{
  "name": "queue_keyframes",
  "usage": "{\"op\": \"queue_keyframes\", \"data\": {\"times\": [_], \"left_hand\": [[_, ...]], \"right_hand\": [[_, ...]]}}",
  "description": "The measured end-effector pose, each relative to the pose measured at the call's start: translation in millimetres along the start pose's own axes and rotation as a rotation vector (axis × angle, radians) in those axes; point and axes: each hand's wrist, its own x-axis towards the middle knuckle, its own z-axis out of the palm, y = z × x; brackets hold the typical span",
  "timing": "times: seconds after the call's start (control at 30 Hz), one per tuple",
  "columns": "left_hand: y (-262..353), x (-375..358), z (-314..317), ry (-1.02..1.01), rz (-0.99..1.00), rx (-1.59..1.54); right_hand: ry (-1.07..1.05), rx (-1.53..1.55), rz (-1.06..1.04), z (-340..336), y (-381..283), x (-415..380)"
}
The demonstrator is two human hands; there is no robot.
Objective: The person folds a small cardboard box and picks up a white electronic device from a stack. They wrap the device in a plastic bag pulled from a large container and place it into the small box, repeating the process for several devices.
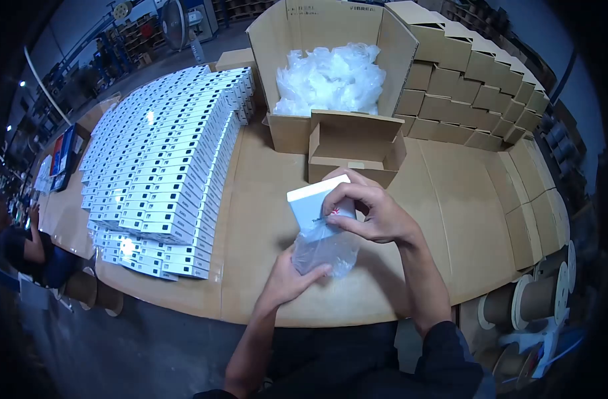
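A small white box (308, 207) with a red mark is partly inside a clear plastic bag (324, 251) above the table's front half. My left hand (292, 276) is closed round the bag's lower part, thumb across its front. My right hand (367, 211) grips the box by its upper right side, fingers curled over the face. The box's upper end sticks out of the bag, tilted. Just beyond my hands stands an open brown carton (357, 174) with its flap raised; its visible inside shows bare cardboard.
Stacked white boxes (164, 159) fill the table's left side. A large carton (267, 53) of clear plastic bags (330, 80) stands at the back. Brown cartons (450, 86) are piled back right. Cable spools (540, 296) stand lower right; another person (28, 243) is far left.
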Motion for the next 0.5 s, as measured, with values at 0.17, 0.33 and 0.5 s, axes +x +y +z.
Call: {"op": "queue_keyframes", "data": {"times": [0.17,0.33,0.5], "left_hand": [[2,1,-4,-0.016,-0.004,-0.216],[-1,10,6,0.142,0.128,-0.137],[-11,13,17,0.196,0.137,-0.204]], "right_hand": [[0.029,-0.081,0.058,6,5,-6],[0.080,-0.054,0.216,11,2,-9],[0.113,-0.001,0.235,20,13,-17]]}}
